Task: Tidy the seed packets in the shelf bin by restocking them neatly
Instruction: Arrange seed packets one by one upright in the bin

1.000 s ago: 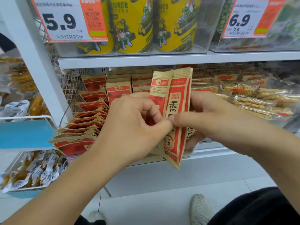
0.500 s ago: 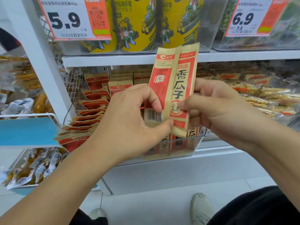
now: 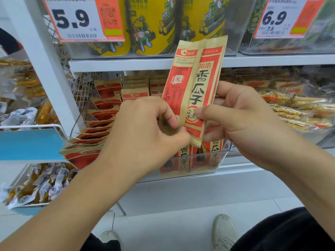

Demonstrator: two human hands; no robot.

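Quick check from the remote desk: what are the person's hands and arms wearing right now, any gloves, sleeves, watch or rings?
Nothing shows on either: the left hand and right hand are bare, with no gloves or rings in view. Both forearms are uncovered to the frame edge, without sleeves, watch or bands. Fingernails are short and unpainted.

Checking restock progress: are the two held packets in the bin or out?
Out. Both packets are held upright above the clear bin, pinched low by the left hand and right hand.
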